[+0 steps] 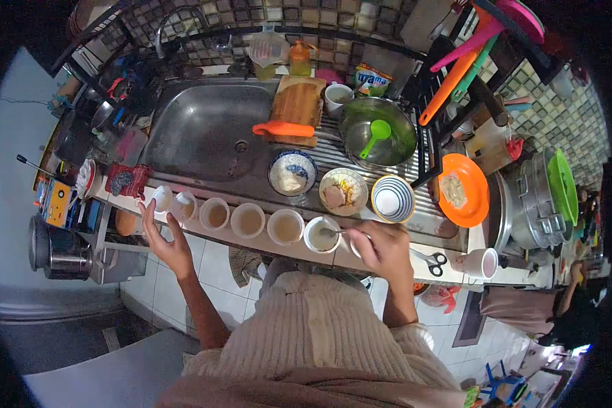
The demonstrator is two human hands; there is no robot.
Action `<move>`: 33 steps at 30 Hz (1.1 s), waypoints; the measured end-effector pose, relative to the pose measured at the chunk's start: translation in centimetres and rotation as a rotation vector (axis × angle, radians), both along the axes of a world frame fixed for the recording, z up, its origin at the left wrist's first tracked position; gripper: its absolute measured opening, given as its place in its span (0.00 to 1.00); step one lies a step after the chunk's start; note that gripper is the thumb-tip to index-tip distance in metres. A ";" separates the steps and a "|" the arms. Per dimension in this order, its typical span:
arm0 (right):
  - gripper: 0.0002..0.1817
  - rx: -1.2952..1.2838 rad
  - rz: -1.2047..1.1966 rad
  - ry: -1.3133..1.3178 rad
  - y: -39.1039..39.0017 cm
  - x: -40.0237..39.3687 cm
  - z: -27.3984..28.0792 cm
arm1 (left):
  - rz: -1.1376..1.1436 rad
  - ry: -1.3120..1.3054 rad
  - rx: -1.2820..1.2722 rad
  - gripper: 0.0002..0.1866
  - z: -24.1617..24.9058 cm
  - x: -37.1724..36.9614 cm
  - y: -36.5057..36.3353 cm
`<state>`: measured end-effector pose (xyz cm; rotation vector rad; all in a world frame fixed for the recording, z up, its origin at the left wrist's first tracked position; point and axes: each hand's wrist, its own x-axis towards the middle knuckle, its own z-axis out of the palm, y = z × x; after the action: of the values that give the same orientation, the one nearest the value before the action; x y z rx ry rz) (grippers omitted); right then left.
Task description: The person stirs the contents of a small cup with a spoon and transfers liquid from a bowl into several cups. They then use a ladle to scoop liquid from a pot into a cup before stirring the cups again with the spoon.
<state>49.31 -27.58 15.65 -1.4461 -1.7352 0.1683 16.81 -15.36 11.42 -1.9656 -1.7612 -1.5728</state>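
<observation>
Steel sink [204,129], behind. Left hand [170,250]: fingers apart beside the row's end cups, contact unclear. Right hand [385,253]: pinched on spoon. Cups [285,243]: in a row, front edge. Spoon [328,232]: dipped in cup [311,239] beside right hand; apparently stirring or scooping; calls for steadiness.

smooth plastic cups [285,243], shiny metal spoon [336,232], glossy steel sink [200,132], wooden board [296,102], ribbed knit top [285,326]

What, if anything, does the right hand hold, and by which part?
The right hand holds a spoon by its handle.
</observation>
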 end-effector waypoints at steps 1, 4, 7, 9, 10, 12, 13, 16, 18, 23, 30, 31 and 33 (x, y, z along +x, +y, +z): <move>0.06 0.059 -0.012 -0.017 -0.3 0.0 0.6 | 0.003 0.000 0.003 0.18 0.0 0.0 0.0; 0.04 0.212 -0.020 -0.048 -1.1 0.1 1.5 | 0.000 -0.041 0.001 0.18 0.1 -0.2 -0.2; 0.05 0.244 0.031 0.016 -0.7 -0.4 0.6 | 0.006 -0.050 -0.011 0.18 0.0 -0.7 -0.3; 0.07 0.258 0.065 0.075 0.3 -1.1 -0.3 | 0.028 0.012 0.004 0.18 -0.3 -1.1 -0.3; 0.07 0.260 0.087 0.064 1.0 -1.8 -0.9 | 0.032 0.011 0.003 0.18 -0.4 -1.2 -0.4; 0.07 0.264 0.115 0.052 2.4 -2.9 -1.7 | 0.036 -0.007 0.006 0.18 -0.5 -1.2 -0.5; 0.06 0.159 0.181 -0.024 3.0 -3.4 -1.9 | 0.042 -0.008 0.007 0.18 -0.6 -1.3 -0.6; 0.06 0.038 0.217 -0.134 4.8 -4.5 -5.1 | 0.039 -0.005 0.003 0.18 -0.6 -1.6 -0.8; 0.06 0.022 0.192 -0.169 5.6 -4.7 -5.9 | 0.043 -0.059 -0.012 0.18 -0.4 -1.8 -0.9; 0.06 0.045 0.266 0.036 6.9 -5.1 -5.5 | 0.055 -0.063 -0.002 0.17 -1.3 -3.3 -1.1; 0.06 -0.093 0.239 -0.020 7.4 -5.8 -5.1 | 0.078 -0.024 -0.011 0.17 -1.4 -4.9 -1.1; 0.06 -0.067 0.162 -0.014 7.3 -6.0 -4.7 | 0.077 -0.025 -0.011 0.17 -1.4 -5.1 -0.9; 0.08 -0.084 0.063 -0.045 7.1 -6.1 -3.8 | 0.055 -0.043 -0.017 0.18 -1.4 -5.2 -0.8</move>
<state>43.19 -20.51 11.80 -1.4662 -1.8307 0.2463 11.64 -16.15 10.01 -1.8872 -1.8333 -1.5997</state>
